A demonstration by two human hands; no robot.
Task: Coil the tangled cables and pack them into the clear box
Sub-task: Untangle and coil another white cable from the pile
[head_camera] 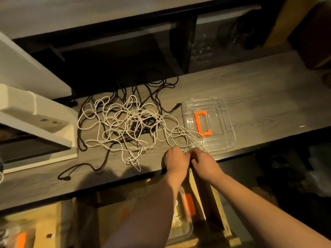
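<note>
A tangled heap of white cable (pixel 125 122) lies on the grey wood-grain desk (pixel 259 97), mixed with black cable (pixel 154 93) that runs toward the back and down to the front left. To its right lies a clear plastic lid (pixel 223 111) with an orange handle (pixel 203 125). At the desk's front edge, my left hand (pixel 176 161) and my right hand (pixel 204 161) meet, both pinching a strand of the white cable. A clear box (pixel 184 230) sits below the desk, mostly hidden by my left arm.
A white monitor stand (pixel 44 133) occupies the desk's left side. A dark shelf unit (pixel 188 51) rises along the back with glassware (pixel 200 51) inside. Wooden furniture (pixel 218 212) and orange-marked items (pixel 21 238) sit below the desk.
</note>
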